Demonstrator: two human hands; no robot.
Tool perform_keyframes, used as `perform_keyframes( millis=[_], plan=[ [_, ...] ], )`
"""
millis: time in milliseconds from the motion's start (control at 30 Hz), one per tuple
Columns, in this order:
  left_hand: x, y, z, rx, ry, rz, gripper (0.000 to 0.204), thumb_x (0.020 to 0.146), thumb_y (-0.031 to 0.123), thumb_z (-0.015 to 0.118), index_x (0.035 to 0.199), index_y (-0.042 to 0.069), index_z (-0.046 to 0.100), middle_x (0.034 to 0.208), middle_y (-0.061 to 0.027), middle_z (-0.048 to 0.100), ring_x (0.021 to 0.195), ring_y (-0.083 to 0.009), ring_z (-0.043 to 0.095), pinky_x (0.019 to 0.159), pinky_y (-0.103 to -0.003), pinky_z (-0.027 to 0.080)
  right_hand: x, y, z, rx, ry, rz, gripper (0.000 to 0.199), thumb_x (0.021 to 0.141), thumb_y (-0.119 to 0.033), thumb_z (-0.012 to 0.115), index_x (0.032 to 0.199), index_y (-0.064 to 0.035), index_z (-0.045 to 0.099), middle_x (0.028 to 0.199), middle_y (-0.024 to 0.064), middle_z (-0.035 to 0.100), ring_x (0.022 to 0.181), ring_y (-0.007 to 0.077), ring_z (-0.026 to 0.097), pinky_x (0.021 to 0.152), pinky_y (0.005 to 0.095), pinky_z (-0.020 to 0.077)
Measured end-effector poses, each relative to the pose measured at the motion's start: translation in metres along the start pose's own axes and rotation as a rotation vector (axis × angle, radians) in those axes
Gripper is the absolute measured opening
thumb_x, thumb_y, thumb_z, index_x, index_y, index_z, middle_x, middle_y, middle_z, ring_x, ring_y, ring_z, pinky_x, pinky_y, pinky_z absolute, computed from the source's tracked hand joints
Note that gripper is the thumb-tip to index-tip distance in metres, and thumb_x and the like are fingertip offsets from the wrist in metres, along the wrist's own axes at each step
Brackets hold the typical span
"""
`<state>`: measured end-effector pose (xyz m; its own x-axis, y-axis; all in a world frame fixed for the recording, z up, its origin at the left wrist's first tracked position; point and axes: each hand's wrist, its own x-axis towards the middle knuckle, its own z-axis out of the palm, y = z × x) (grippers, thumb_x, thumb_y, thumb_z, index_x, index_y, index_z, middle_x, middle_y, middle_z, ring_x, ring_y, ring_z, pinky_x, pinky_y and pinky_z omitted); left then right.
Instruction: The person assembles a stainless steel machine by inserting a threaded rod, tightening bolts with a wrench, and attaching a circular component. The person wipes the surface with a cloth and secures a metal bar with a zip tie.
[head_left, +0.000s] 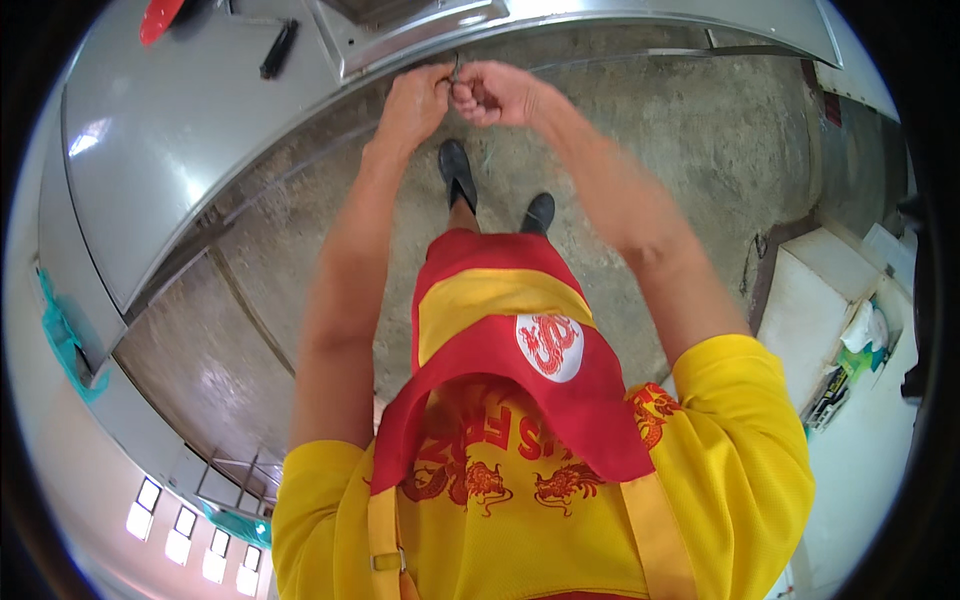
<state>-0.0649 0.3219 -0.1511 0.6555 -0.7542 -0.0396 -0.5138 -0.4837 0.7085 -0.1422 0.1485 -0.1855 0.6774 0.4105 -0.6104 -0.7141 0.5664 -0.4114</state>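
Note:
Both arms reach forward, and my hands meet in front of the metal counter's edge. My left hand [415,104] is closed, with its thumb and fingers pinching at a thin dark strand [457,72]. Right beside it, my right hand [497,92] has its fingers curled in on the same strand. Only a short bit of the strand shows between the hands, too small to tell its kind.
A steel counter [190,150] curves along the left and front, with a basin rim [420,45] set in it. On it lie a black-handled tool [279,50] and a red object [160,18]. A white cabinet [810,290] stands right, and a teal cloth [65,335] hangs left.

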Motion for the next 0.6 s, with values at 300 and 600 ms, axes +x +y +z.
perform_keyframes(
  millis=[300, 600],
  plan=[
    [-0.022, 0.002, 0.030, 0.161, 0.409, -0.007, 0.018, 0.096, 0.014, 0.059, 0.108, 0.007, 0.071, 0.100, -0.0140, 0.071, 0.098, -0.0381, 0.067, 0.082, -0.048, 0.055, -0.014, 0.001, 0.022, -0.297, 0.182, -0.163, 0.028, 0.100, -0.033, 0.060, 0.086, -0.0097, 0.064, 0.077, -0.0036, 0.053, 0.066, 0.0079, 0.048, 0.054, 0.0242, 0.0336],
    [-0.036, -0.017, 0.030, 0.140, 0.591, -0.065, 0.016, 0.094, 0.013, 0.061, 0.105, 0.006, 0.071, 0.097, -0.0131, 0.071, 0.093, -0.0369, 0.066, 0.081, -0.048, 0.054, 0.005, 0.018, 0.023, -1.246, 0.453, -0.595, 0.042, 0.096, -0.037, 0.069, 0.106, 0.0036, 0.072, 0.100, 0.0159, 0.066, 0.093, 0.0323, 0.064, 0.079, 0.0421, 0.0499]
  ],
)
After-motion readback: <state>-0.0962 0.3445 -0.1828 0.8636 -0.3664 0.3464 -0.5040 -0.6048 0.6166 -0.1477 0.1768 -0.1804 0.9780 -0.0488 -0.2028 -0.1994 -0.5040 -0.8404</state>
